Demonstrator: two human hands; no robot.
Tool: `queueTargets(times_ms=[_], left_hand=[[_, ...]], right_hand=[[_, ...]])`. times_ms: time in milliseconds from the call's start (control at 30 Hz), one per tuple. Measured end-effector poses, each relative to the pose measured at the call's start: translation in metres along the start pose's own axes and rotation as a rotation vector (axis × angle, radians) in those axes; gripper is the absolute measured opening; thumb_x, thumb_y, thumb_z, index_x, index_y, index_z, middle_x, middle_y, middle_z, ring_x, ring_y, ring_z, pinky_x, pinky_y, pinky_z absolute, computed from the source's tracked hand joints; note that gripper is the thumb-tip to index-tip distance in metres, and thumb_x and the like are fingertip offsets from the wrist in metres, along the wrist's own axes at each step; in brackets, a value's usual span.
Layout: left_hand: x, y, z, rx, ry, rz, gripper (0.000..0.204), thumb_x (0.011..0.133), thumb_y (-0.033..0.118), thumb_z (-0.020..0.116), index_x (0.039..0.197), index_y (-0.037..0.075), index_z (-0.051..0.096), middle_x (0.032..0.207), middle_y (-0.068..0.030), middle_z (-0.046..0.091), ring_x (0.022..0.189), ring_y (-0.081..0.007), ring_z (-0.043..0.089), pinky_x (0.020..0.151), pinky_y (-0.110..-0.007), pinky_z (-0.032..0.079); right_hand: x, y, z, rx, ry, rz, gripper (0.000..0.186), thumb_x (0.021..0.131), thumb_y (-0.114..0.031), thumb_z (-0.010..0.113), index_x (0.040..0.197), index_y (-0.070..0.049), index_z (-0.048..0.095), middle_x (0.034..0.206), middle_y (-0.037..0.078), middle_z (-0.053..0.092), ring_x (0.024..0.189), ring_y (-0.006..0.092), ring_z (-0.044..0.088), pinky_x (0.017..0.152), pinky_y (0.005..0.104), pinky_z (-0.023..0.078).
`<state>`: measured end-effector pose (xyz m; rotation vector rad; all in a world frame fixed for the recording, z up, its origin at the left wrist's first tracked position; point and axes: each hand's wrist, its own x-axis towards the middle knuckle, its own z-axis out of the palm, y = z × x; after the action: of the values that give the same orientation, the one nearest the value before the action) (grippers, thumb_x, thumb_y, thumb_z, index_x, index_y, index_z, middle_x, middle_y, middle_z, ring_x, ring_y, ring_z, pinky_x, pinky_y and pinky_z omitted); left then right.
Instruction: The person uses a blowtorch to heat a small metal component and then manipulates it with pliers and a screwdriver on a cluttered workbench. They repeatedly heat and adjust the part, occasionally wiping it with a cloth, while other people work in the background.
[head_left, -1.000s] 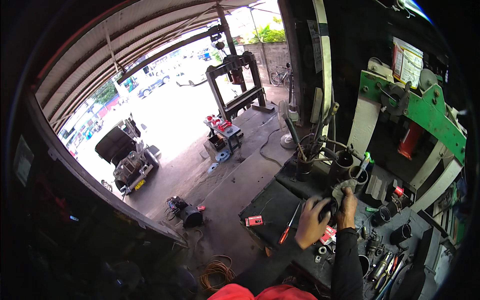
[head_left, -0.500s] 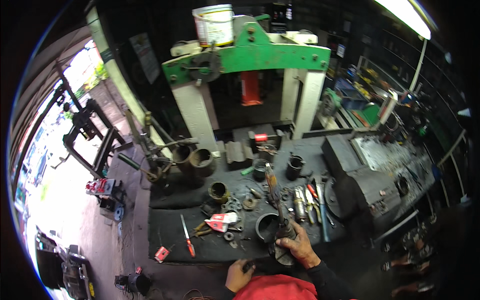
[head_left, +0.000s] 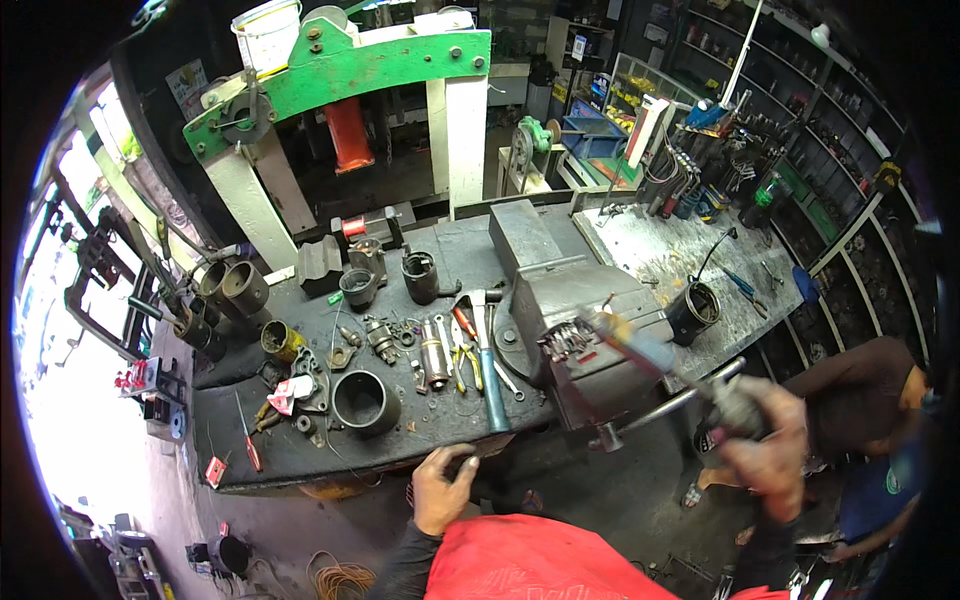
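Note:
My right hand (head_left: 765, 440) is closed round the thick dark end of a long greasy shaft (head_left: 640, 345), both smeared by motion. The shaft points up and left, its far end in front of the jaws of a large bench vise (head_left: 610, 285). My left hand (head_left: 440, 490) hovers off the bench's front edge, its fingers curled over a small dark piece (head_left: 457, 466) that I cannot make out. On the bench (head_left: 335, 455), a dark open metal cylinder (head_left: 366, 402) stands beside a blue-handled hammer (head_left: 493, 385), pliers (head_left: 465, 367) and several wrenches.
A green and white press frame (head_left: 380, 65) rises behind the bench. A metal-topped table (head_left: 650, 250) with a dark can (head_left: 692, 312) adjoins on the right. Another person (head_left: 860, 400) crouches at the lower right, near the vise handle (head_left: 680, 402). Orange cable (head_left: 340, 578) lies on the floor.
My view has turned right. My right hand has carried the shaft from beside the open cylinder across to the vise, tilting it from near upright to slanting. My left hand has come up.

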<state>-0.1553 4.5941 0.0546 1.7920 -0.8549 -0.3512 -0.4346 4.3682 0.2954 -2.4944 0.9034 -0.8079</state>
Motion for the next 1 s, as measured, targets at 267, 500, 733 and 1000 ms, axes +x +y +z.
queueTargets(times_ms=[267,500,733,1000], left_hand=[[0.041,0.121,0.068,-0.133,0.337,0.23,0.022,0.084,0.006,0.087,0.1,0.001,0.074,0.083,-0.0083,0.071,0.068,-0.0153,0.067,0.065,-0.029,0.053],[0.07,0.127,0.097,-0.142,0.389,0.335,0.03,0.079,0.011,0.093,0.102,0.003,0.074,0.084,-0.008,0.071,0.068,-0.0154,0.066,0.064,-0.03,0.054],[0.075,0.116,0.1,-0.139,0.403,0.393,0.03,0.079,0.009,0.092,0.103,0.005,0.074,0.085,-0.0081,0.071,0.07,-0.0186,0.068,0.064,-0.033,0.054],[0.08,0.114,0.103,-0.119,0.406,0.448,0.031,0.078,0.008,0.09,0.103,0.007,0.072,0.086,-0.009,0.068,0.073,-0.0267,0.067,0.066,-0.038,0.054]], right_hand=[[0.098,-0.005,-0.077,-0.64,-0.248,-0.357,0.055,0.056,-0.019,0.08,0.109,-0.007,0.078,0.082,0.013,0.061,0.077,0.0372,0.066,0.068,0.0455,0.051],[0.121,-0.039,-0.054,-0.732,-0.294,-0.514,0.054,0.054,-0.013,0.079,0.107,-0.005,0.078,0.079,0.012,0.061,0.075,0.0356,0.066,0.066,0.0456,0.051],[0.122,-0.061,-0.045,-0.833,-0.296,-0.518,0.055,0.054,-0.012,0.084,0.109,-0.007,0.079,0.083,0.011,0.064,0.08,0.0343,0.068,0.069,0.0453,0.053],[0.119,-0.08,-0.041,-0.996,-0.274,-0.703,0.053,0.06,-0.009,0.084,0.112,-0.009,0.074,0.093,0.007,0.064,0.086,0.0307,0.063,0.076,0.0436,0.049]])
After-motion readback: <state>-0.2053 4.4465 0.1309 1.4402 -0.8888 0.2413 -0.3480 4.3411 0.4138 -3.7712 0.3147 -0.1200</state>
